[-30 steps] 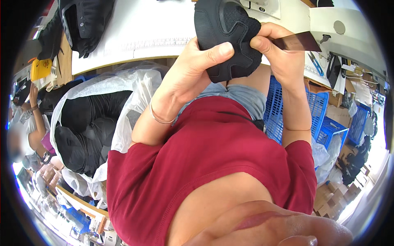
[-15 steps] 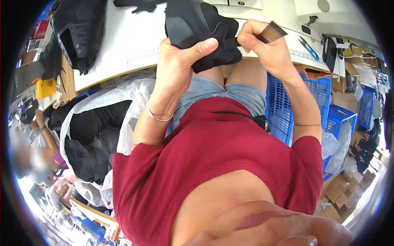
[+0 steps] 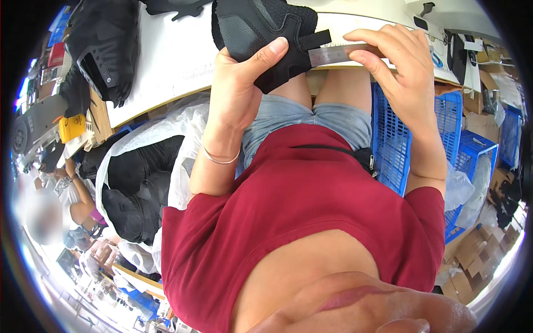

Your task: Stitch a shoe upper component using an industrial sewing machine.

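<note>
My left hand (image 3: 241, 83) grips a black padded fabric piece (image 3: 239, 34), sewn from mesh and fuzzy panels, with the thumb on top; its fingers are hidden underneath. A short black strap (image 3: 315, 40) juts from the piece's right side. In my right hand (image 3: 402, 69), thumb and fingers hold a narrow steel ruler (image 3: 333, 55), and its left end lies against the piece's edge just below the strap. The ruler's other end is hidden by the hand.
The white worktable (image 3: 166, 72) has printed ruler marks near its front edge. More black pieces (image 3: 108, 44) lie at its left. Below stands a white plastic bag (image 3: 191, 125) of black pieces; blue crates (image 3: 391, 133) are at the right. Another person (image 3: 83, 202) is far left.
My right hand has let go of the strap and moved right, its fingers spreading. The ruler has swung from above the hand to lie level against the piece, which shifted slightly left.
</note>
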### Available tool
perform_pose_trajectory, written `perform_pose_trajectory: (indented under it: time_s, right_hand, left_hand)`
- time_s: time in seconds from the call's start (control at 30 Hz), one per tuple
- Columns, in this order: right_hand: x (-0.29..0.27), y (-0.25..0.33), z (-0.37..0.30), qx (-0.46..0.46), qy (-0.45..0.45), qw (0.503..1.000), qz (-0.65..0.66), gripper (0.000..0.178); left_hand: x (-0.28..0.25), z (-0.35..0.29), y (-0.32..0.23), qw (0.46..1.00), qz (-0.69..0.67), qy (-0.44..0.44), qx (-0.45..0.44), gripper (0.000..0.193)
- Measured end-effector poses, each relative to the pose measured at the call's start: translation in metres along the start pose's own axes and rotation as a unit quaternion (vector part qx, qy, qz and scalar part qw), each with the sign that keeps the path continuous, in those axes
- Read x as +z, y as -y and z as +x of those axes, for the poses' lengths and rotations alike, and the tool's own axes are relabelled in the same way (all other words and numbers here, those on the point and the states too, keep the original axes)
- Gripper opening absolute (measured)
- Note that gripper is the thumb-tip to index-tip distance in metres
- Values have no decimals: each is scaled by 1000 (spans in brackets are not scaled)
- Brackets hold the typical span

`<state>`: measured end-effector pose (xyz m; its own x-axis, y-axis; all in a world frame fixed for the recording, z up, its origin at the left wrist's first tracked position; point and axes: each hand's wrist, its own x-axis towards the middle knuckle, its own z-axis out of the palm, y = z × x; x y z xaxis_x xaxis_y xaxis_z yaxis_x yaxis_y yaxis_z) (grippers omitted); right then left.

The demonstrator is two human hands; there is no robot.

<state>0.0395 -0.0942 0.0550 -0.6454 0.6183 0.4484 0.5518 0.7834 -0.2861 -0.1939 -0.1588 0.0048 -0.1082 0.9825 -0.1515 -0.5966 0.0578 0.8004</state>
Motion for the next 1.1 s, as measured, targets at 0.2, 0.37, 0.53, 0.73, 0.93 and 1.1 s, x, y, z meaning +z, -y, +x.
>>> perform_pose_trajectory:
  time_s: [0.2, 0.37, 0.53, 0.73, 0.93, 1.1]
  right_hand:
    - [2, 1, 3, 0, -6, 1000, -18, 12]
    - [4, 0, 5, -10, -8, 1000, -13, 11]
    - [3, -1, 6, -20, -4, 1000, -16, 11]
    - [2, -5, 7, -29, 13, 999, -2, 23]
    - [-5, 4, 11, 26, 17, 997, 71, 17]
    - [-4, 0, 11, 9, 19, 997, 73, 19]
  left_hand:
    - [4, -3, -1, 1000, -1, 4, -7, 23]
    - [5, -5, -2, 1000, -4, 4, -6, 23]
    - [4, -6, -4, 1000, 0, 11, -9, 24]
    - [-10, -5, -10, 991, -63, 92, -75, 29]
    - [-17, -6, -7, 983, -110, 119, -86, 42]
    - [-20, -5, -6, 971, -152, 152, -99, 48]
